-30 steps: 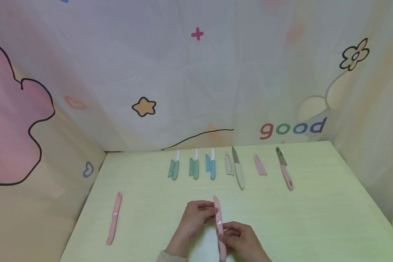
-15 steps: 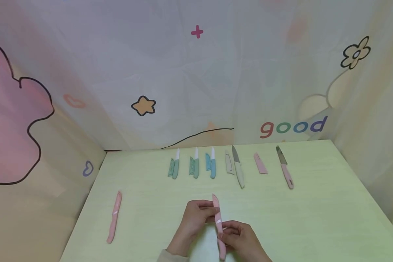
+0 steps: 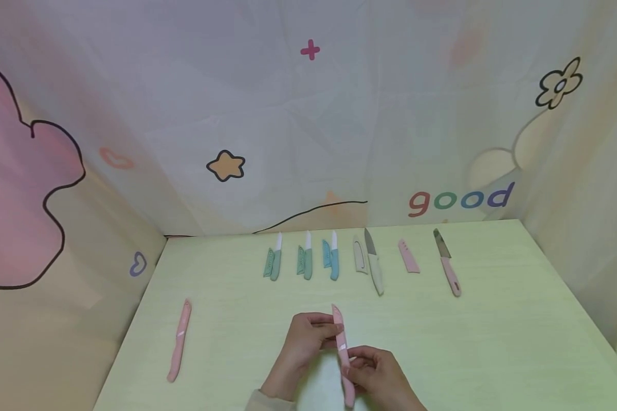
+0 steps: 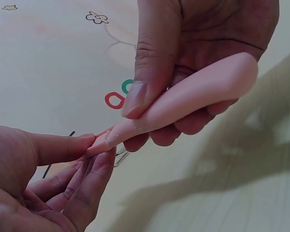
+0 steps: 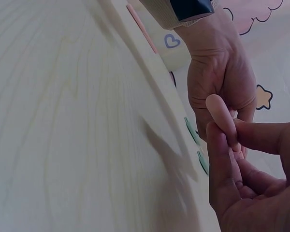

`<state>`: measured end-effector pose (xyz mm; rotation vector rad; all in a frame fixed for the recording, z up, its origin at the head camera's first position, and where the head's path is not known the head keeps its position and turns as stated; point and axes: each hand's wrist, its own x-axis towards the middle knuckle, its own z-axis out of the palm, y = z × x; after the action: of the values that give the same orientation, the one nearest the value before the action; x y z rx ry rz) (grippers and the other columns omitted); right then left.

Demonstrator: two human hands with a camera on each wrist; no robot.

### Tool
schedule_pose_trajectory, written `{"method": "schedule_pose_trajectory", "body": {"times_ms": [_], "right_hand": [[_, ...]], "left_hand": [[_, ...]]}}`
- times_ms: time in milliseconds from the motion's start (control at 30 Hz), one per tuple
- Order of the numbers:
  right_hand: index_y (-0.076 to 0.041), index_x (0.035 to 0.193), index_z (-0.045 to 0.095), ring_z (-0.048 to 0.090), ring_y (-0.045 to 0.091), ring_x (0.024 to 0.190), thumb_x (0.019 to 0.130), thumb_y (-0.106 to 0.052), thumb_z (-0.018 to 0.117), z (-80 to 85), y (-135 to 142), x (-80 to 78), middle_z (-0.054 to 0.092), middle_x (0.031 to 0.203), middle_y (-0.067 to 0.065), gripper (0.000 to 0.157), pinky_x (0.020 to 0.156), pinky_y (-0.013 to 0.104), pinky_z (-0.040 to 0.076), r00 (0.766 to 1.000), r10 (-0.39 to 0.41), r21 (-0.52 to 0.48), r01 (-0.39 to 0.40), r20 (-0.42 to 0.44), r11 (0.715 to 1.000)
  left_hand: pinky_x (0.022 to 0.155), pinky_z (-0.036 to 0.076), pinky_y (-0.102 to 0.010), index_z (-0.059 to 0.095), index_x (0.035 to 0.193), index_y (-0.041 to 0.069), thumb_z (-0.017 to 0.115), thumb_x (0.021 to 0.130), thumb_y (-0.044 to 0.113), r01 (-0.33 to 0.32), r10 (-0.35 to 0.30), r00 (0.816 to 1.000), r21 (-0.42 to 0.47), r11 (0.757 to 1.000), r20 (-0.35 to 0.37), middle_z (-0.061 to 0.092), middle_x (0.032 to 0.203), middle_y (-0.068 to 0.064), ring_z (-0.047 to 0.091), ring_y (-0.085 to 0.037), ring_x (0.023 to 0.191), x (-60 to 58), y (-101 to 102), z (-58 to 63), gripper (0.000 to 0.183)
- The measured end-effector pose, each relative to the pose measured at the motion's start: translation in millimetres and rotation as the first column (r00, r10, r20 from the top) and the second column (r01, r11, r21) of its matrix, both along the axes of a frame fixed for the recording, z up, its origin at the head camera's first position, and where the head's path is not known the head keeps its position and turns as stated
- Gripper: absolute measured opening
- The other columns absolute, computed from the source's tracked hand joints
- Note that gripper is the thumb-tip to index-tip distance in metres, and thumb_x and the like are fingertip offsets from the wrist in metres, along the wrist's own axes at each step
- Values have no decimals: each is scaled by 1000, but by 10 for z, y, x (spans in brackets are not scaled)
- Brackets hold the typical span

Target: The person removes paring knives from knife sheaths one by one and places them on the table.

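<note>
Both hands hold a pink knife in its pink sheath (image 3: pixel 336 315) near the front of the table, its tip pointing away. My left hand (image 3: pixel 303 345) pinches the sheathed blade end between thumb and fingers. The right hand (image 3: pixel 383 374) grips the smooth, curved pink handle (image 4: pixel 203 94), thumb on one side and fingers on the other. In the left wrist view the sheath meets the handle between the two hands; the left fingers cover most of the sheath. The right wrist view shows the handle's butt (image 5: pixel 220 111). A similar pink sheathed knife (image 3: pixel 179 342) lies at the left.
Along the back of the table (image 3: pixel 519 331) lie unsheathed knives beside their sheaths: two green knives (image 3: pixel 276 265) (image 3: pixel 308 265), a blue knife (image 3: pixel 335 264), a cream knife (image 3: pixel 375 274), and a pink knife (image 3: pixel 449 277) with its pink sheath (image 3: pixel 408 257). Printed curtains (image 3: pixel 308 125) enclose the table.
Both hands keep the same hold. The tip end of the sheathed knife has swung very slightly to the left. The things on the table lie as before.
</note>
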<state>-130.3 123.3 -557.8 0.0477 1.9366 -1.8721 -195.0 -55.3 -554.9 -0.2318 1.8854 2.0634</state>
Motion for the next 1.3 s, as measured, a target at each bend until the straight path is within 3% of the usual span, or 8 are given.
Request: {"method": "schedule_pose_trajectory", "body": {"times_ms": [633, 1300], "right_hand": [[14, 124, 62, 69, 14, 74, 92, -8, 73, 23, 2, 24, 72, 87, 3, 40, 67, 27, 62, 1000, -17, 30, 16, 21, 999], [14, 123, 63, 68, 14, 75, 92, -8, 73, -16, 32, 61, 70, 86, 3, 39, 67, 26, 62, 1000, 16, -31, -15, 26, 999]], "left_hand": [[68, 65, -27, 75, 106, -8, 79, 88, 2, -28, 28, 1000, 6, 1000, -6, 79, 90, -13, 73, -12, 72, -3, 22, 0, 21], [70, 65, -29, 71, 111, -11, 76, 91, 4, -63, 64, 997, 21, 998, -35, 79, 95, -17, 74, -12, 71, -40, -17, 1, 25]]}}
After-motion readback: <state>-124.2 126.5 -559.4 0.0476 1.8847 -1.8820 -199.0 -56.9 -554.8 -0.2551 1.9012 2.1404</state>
